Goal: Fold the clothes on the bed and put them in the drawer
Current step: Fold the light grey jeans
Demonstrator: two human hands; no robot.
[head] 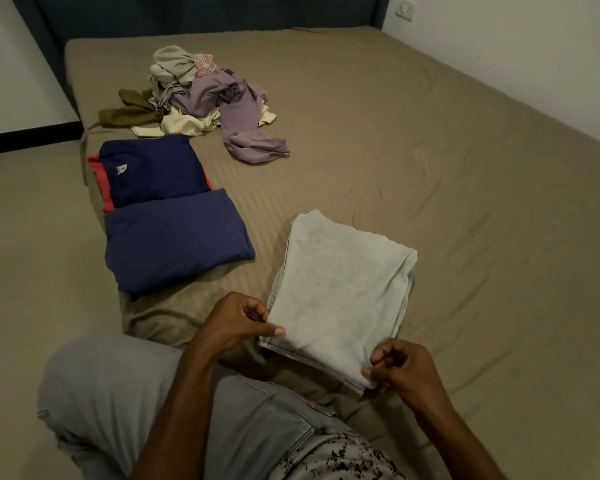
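Hands are working the near edge of the pale folded garment, which is lying on the bed right in front of you. Your left hand is pinching the near left corner, thumb stretched along the top of the cloth and fingers curling beneath it. Your right hand is pinching the near right corner between thumb and curled fingers. Both forearms are reaching in from the bottom of the view, over your knee in grey jeans.

Fingertips under the cloth are hiding from view, and no drawer is showing.

The garment is looking light grey-white, folded into a rough rectangle with layered edges showing along its left and near sides. Left of it, two folded navy pieces are lying one beside the other, the farther one showing a red edge. Farther off, an unfolded heap of clothes in lilac, cream, olive and grey is waiting.
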